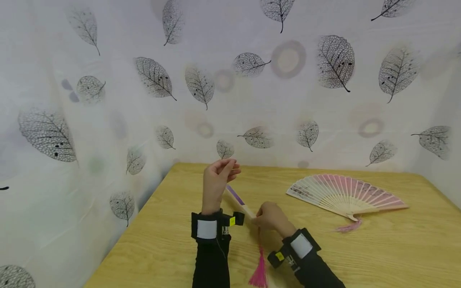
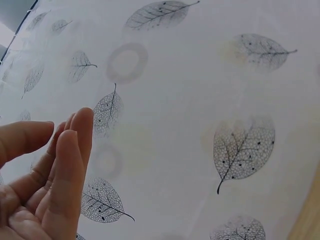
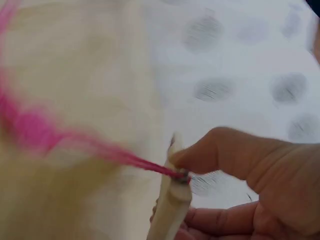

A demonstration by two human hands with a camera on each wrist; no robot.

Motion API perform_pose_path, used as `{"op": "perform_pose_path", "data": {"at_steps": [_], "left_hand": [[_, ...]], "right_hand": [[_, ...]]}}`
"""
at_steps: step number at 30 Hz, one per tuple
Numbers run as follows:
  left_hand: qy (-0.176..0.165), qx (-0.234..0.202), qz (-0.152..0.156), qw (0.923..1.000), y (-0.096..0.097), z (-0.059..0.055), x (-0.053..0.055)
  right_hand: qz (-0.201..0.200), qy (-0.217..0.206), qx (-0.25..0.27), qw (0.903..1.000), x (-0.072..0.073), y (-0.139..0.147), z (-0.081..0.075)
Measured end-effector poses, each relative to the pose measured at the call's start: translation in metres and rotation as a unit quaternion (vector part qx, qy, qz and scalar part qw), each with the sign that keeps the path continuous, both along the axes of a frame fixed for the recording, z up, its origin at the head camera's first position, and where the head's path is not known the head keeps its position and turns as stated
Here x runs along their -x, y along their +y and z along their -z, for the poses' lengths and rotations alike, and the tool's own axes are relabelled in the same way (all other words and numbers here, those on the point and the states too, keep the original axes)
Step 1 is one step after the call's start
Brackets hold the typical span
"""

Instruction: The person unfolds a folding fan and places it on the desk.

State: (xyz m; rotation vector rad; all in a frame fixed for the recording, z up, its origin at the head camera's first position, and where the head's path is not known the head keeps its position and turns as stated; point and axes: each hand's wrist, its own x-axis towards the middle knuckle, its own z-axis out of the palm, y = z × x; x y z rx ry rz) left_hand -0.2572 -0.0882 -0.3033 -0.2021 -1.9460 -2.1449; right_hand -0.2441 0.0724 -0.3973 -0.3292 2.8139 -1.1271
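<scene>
A folded hand fan [image 1: 237, 196] with a purple edge and pale wooden sticks is held slantwise above the table. My right hand [image 1: 271, 218] pinches it at its lower end, between thumb and fingers. From that end a pink tassel [image 1: 260, 270] hangs on a cord; in the right wrist view the cord [image 3: 125, 157] runs from the pivot of the sticks. My left hand [image 1: 219, 178] is raised near the fan's upper end. In the left wrist view its thumb and bent fingers [image 2: 67, 165] stand apart with nothing between them.
A spread pink and white fan [image 1: 345, 196] lies on the right of the wooden table [image 1: 155, 240], its pink tassel [image 1: 349, 226] toward the front. A leaf-printed curtain [image 1: 230, 100] stands behind the table and along its left side.
</scene>
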Motion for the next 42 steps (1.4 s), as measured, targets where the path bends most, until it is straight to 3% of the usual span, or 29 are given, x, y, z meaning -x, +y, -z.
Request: {"op": "perform_pose_path", "data": {"at_steps": [4, 8, 11, 13, 15, 18, 21, 24, 31, 37, 42], "left_hand": [[-0.006, 0.039, -0.003, 0.9992, 0.005, 0.005, 0.005], [-0.006, 0.142, 0.004, 0.9899, 0.014, 0.01, 0.008], [-0.004, 0.221, 0.022, 0.975, 0.025, 0.014, 0.009], [0.002, 0.243, 0.038, 0.9694, 0.034, 0.015, 0.009], [0.006, 0.238, 0.054, 0.9697, 0.041, 0.016, 0.008], [0.008, 0.191, 0.08, 0.9782, 0.048, 0.016, 0.006], [-0.003, 0.145, 0.11, 0.9832, 0.051, 0.014, 0.004], [-0.009, 0.125, 0.132, 0.9832, 0.053, 0.013, 0.003], [-0.005, 0.094, 0.117, 0.9887, 0.06, 0.011, 0.001], [-0.002, 0.048, 0.159, 0.9861, 0.059, 0.012, 0.0], [-0.006, 0.046, 0.194, 0.9798, 0.062, 0.013, -0.001]], "right_hand": [[0.018, -0.022, 0.088, 0.9957, 0.005, 0.023, -0.024], [0.049, 0.017, 0.163, 0.9853, 0.0, 0.038, -0.049], [0.068, 0.065, 0.164, 0.982, -0.007, 0.041, -0.064], [0.085, 0.094, 0.14, 0.9821, -0.012, 0.04, -0.071], [0.1, 0.118, 0.118, 0.9809, -0.018, 0.039, -0.076], [0.121, 0.139, 0.092, 0.9784, -0.024, 0.038, -0.081], [0.128, 0.14, 0.086, 0.9779, -0.026, 0.039, -0.083], [0.13, 0.143, 0.078, 0.9781, -0.027, 0.04, -0.083], [0.118, 0.166, 0.071, 0.9765, -0.028, 0.044, -0.085], [0.101, 0.159, 0.12, 0.9747, -0.028, 0.053, -0.088], [0.099, 0.164, 0.127, 0.9733, -0.027, 0.054, -0.088]]}}
